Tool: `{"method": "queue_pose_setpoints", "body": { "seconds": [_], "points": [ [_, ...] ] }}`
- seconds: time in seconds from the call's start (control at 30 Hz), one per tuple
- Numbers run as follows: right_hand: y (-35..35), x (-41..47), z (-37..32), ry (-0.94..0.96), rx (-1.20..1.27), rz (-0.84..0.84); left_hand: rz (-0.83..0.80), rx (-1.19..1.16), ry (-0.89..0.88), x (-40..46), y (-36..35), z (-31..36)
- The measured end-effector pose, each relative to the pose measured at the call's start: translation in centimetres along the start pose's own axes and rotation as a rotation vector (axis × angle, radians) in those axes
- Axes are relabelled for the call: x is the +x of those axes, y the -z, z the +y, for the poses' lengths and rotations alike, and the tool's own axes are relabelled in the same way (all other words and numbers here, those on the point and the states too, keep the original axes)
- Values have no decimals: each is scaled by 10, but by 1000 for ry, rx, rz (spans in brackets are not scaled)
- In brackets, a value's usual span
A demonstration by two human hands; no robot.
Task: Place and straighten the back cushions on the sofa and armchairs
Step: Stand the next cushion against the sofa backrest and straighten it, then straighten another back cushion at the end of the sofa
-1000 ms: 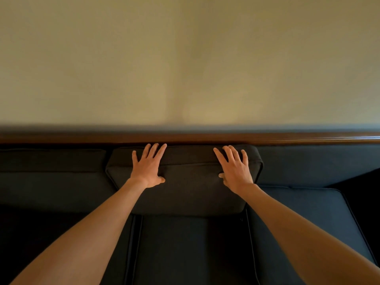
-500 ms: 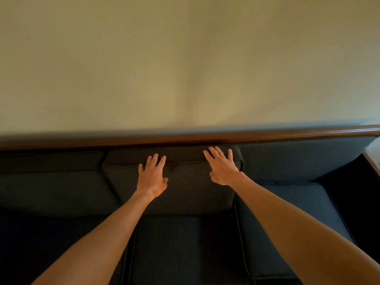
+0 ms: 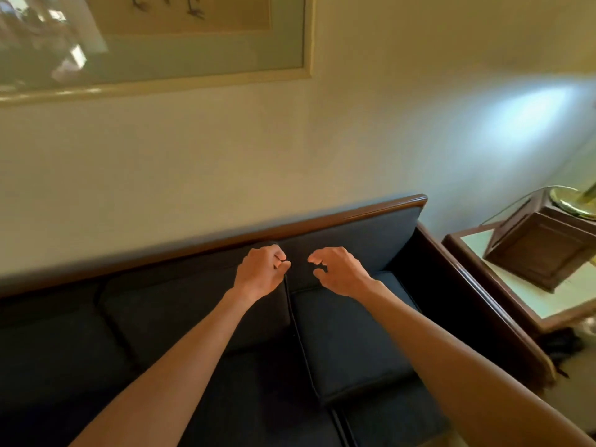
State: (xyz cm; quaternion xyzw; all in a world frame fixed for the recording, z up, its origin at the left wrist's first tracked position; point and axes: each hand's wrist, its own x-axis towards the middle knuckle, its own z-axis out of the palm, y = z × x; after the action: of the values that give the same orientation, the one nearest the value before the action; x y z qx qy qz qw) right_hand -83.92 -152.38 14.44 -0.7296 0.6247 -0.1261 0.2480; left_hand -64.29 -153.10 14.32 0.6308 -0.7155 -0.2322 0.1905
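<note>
Dark blue fabric back cushion (image 3: 193, 304) propped against wood-railed blue sofa (image 3: 371, 217) back, middle seat. Left hand (image 3: 261, 272) gripping cushion's upper right corner, fingers curled. Right hand (image 3: 338, 272) just beside, loosely curled, holding nothing.

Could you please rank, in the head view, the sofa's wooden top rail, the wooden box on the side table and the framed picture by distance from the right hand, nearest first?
From the right hand:
1. Wooden top rail, just beyond the hand, along the sofa's back.
2. Wooden box, off to the right on the side table.
3. Framed picture, high on the wall to the upper left.
</note>
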Motion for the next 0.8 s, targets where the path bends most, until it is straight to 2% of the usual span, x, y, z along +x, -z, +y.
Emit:
{"method": "queue_pose_setpoints", "body": {
  "seconds": [0.23, 0.43, 0.6, 0.7, 0.8],
  "points": [
    [40, -56, 123, -141, 50, 45, -108, 12, -39, 3, -99, 100],
    [34, -70, 270, -306, 64, -97, -197, 59, 24, 20, -226, 155],
    [-18, -91, 378, -477, 169, -277, -308, 105, 39, 18, -340, 165],
    [-68, -101, 423, -574, 347, -396, -377, 157, 78, 6, -396, 150],
    [-120, -109, 452, -832, 598, -485, -448, 261, 106, -11, -444, 126]
  ]
}}
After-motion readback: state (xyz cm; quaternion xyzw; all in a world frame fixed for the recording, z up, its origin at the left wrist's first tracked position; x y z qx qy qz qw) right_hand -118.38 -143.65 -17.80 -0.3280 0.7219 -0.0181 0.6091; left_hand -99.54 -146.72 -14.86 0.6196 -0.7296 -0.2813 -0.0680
